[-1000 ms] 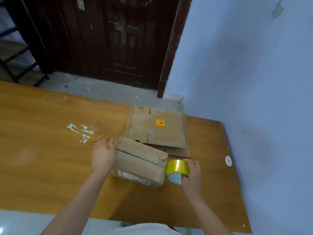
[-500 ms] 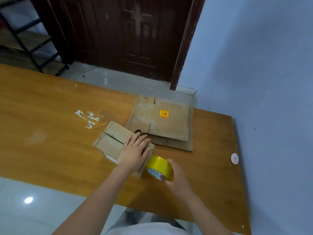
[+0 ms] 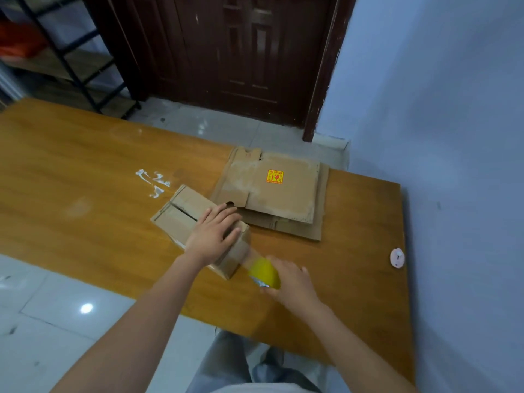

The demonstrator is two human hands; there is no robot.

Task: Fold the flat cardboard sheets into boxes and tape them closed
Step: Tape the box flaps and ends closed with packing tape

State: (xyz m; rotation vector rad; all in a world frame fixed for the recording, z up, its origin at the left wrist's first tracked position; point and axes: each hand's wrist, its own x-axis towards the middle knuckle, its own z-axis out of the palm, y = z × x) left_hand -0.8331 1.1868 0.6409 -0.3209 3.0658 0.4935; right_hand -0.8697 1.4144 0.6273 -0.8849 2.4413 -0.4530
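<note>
Right hand [image 3: 292, 282] has drawn tape roll [image 3: 265, 272] off box [image 3: 184, 211], left hand [image 3: 212, 234] flat.

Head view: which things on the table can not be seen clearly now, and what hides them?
- Box: the left hand covers the right part of its top seam.
- Tape roll: blurred by motion; the right hand hides its far side.
- Yellow sticker on the flat cardboard: print too small to read.
- Lower flat sheets: covered by the top one.
- Round white thing: too small to name.
</note>
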